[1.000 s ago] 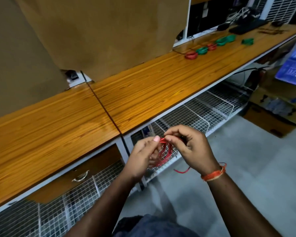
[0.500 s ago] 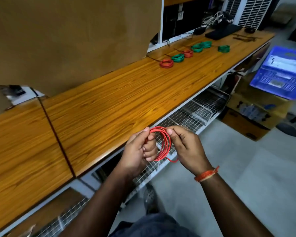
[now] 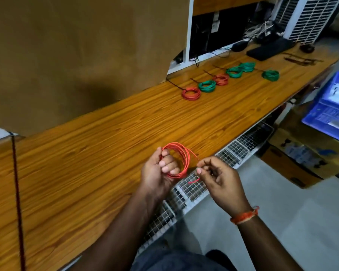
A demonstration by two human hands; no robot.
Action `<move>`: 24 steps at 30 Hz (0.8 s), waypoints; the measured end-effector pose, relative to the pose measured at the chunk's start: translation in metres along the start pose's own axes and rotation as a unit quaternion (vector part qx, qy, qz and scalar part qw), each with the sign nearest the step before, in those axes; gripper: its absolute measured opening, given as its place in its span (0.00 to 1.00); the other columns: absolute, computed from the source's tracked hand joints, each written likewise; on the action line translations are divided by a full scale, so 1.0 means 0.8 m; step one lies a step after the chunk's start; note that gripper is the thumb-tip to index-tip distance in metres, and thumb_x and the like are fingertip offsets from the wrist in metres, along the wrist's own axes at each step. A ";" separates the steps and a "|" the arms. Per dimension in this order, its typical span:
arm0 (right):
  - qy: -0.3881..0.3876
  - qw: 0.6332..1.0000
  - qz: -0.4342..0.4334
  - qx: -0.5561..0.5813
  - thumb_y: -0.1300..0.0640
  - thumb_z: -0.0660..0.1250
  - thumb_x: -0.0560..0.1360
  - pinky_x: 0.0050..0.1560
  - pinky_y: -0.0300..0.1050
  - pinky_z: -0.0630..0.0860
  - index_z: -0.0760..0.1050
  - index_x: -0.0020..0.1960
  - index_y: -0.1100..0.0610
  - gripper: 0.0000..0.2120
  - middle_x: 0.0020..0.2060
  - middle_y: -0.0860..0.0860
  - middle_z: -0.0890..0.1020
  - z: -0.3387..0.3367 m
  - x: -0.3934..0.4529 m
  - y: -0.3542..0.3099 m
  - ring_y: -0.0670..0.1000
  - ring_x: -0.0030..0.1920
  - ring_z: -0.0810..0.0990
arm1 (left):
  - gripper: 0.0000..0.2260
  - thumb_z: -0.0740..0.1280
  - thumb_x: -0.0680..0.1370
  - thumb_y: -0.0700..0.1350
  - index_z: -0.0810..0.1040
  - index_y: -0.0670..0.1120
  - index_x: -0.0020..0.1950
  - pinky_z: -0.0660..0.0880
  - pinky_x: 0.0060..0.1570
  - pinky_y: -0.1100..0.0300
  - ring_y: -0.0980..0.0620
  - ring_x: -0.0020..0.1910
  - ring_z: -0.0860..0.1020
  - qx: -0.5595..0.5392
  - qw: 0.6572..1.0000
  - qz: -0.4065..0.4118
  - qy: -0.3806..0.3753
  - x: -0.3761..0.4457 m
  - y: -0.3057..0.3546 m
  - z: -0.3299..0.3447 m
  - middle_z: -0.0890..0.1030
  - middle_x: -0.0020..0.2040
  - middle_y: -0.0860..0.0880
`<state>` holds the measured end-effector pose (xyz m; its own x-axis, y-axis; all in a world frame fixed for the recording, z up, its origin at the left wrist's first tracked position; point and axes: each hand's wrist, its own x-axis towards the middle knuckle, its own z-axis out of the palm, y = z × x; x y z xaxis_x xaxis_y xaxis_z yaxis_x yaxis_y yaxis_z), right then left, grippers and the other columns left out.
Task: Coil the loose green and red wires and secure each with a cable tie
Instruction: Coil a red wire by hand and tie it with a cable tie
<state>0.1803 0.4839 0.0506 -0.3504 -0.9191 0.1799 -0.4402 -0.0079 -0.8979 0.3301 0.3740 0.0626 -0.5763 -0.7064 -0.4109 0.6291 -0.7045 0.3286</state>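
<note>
Coil of red wire (image 3: 179, 160) sits in your left hand (image 3: 159, 172) grip, fingers curled through; its loose tail runs right into your right hand (image 3: 219, 178) pinch, low centre

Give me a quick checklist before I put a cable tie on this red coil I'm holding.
1. Red wire coil gripped by left hand: ok.
2. Loose wire end pinched by right hand: ok.
3. Loops gathered evenly: not ok, they are slightly spread.
4. Free cable tie ready in either hand: not ok, none visible.
5. Loose ties within reach on the wooden workbench: cannot tell.
6. Finished coils, like the tied red coil, parked clear of the hands: ok.
</note>
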 end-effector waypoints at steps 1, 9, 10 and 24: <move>-0.006 1.000 0.000 0.002 0.60 0.72 0.79 0.47 0.47 0.82 0.81 0.51 0.49 0.06 0.42 0.43 0.84 -0.008 0.012 0.008 0.46 0.45 0.83 | 0.19 0.53 0.86 0.51 0.68 0.47 0.37 0.64 0.23 0.64 0.57 0.19 0.64 -0.021 1.000 0.005 0.014 0.011 -0.003 0.005 0.65 0.23 0.54; -0.064 0.998 -0.021 0.000 0.59 0.74 0.77 0.48 0.48 0.84 0.83 0.53 0.47 0.09 0.44 0.40 0.86 -0.069 0.106 0.049 0.41 0.47 0.84 | 0.22 0.52 0.87 0.54 0.73 0.43 0.39 0.76 0.33 0.63 0.54 0.29 0.74 -0.137 0.987 0.069 0.053 0.083 -0.045 0.071 0.73 0.32 0.49; -0.062 0.998 -0.019 0.006 0.59 0.74 0.77 0.47 0.48 0.84 0.83 0.52 0.46 0.09 0.43 0.40 0.86 -0.075 0.116 0.053 0.41 0.46 0.84 | 0.22 0.52 0.87 0.54 0.73 0.43 0.40 0.76 0.35 0.63 0.54 0.29 0.75 -0.146 0.985 0.076 0.050 0.090 -0.051 0.076 0.74 0.32 0.49; -0.119 0.985 0.005 0.128 0.64 0.73 0.77 0.44 0.40 0.82 0.84 0.51 0.51 0.09 0.43 0.47 0.87 -0.126 0.191 0.083 0.46 0.43 0.86 | 0.23 0.51 0.87 0.50 0.73 0.42 0.37 0.70 0.30 0.64 0.55 0.30 0.72 -0.168 0.964 0.197 0.062 0.113 -0.098 0.109 0.72 0.34 0.51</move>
<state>0.0141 0.3827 0.0591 -0.1374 -0.9856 0.0985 -0.2051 -0.0690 -0.9763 0.1835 0.3593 0.0743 -0.2044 -0.8863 -0.4156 0.9321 -0.3059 0.1941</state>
